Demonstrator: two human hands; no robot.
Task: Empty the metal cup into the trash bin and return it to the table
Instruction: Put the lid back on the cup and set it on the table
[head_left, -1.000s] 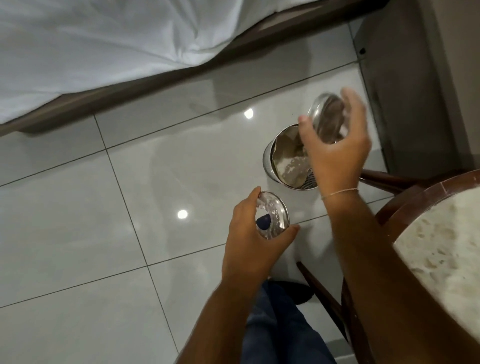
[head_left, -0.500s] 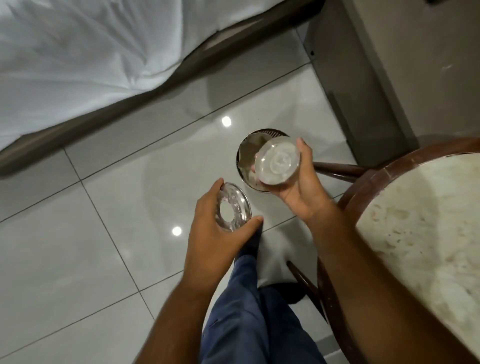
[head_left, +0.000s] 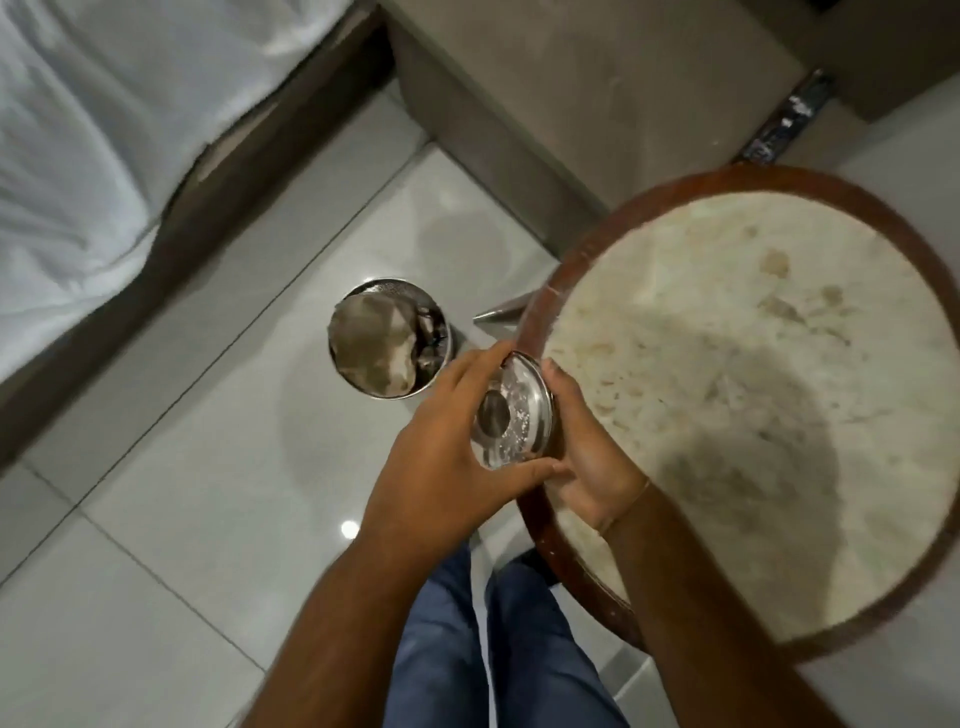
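A shiny round metal lid with a dark knob faces up between my two hands, at the left rim of the round table. My left hand pinches the lid by its edge from the left. My right hand is curled around the metal cup just under the lid; the lid and my fingers hide almost all of the cup. The small steel trash bin stands on the floor up and to the left of my hands, with crumpled waste in it.
A bed with a white sheet fills the upper left. A grey cabinet base runs behind the bin and table. A table leg juts toward the bin. My legs in blue trousers stand on glossy floor tiles.
My right hand has brought the cup back from over the bin to the table's edge. My left hand has moved the lid right, over the cup. The view has swung toward the table.
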